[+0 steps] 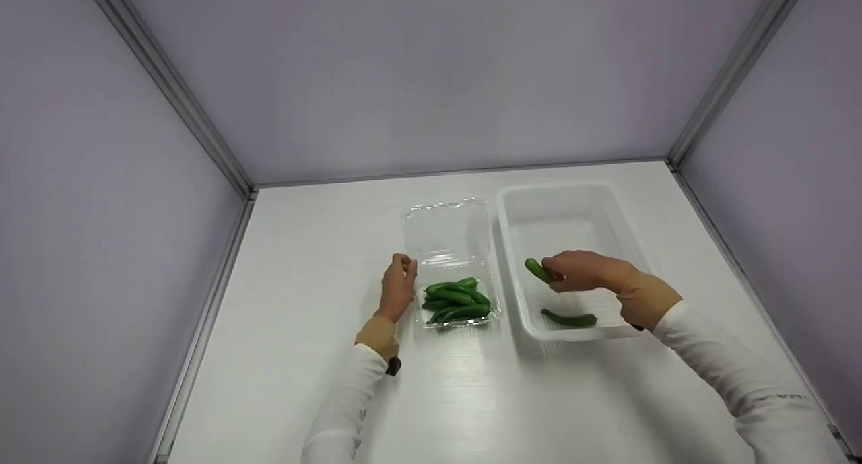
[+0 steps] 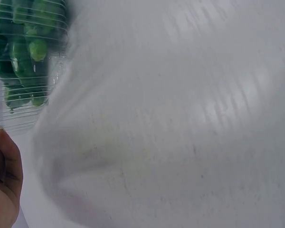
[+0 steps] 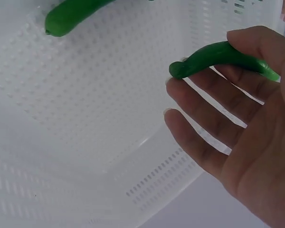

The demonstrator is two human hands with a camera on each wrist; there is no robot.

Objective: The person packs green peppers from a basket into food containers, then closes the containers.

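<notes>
My right hand [image 1: 580,270] hovers over a white perforated basket [image 1: 619,225] and pinches a green pod [image 1: 537,269] between thumb and forefinger. The right wrist view shows that pod [image 3: 213,56] at the fingertips of my right hand [image 3: 228,133], the other fingers loosely spread above the basket [image 3: 85,109]. A second pod [image 1: 569,319] lies on the basket floor; its end shows in the right wrist view [image 3: 73,14]. My left hand [image 1: 399,285], fingers curled, holds the left rim of a clear clamshell container [image 1: 412,245] with several pods [image 1: 456,302] in it.
The clamshell's lid [image 1: 444,229] lies open towards the back. Everything stands on a white table [image 1: 310,248] enclosed by pale walls on three sides. In the left wrist view the pods [image 2: 23,52] sit at top left, my left hand [image 2: 4,180] below them.
</notes>
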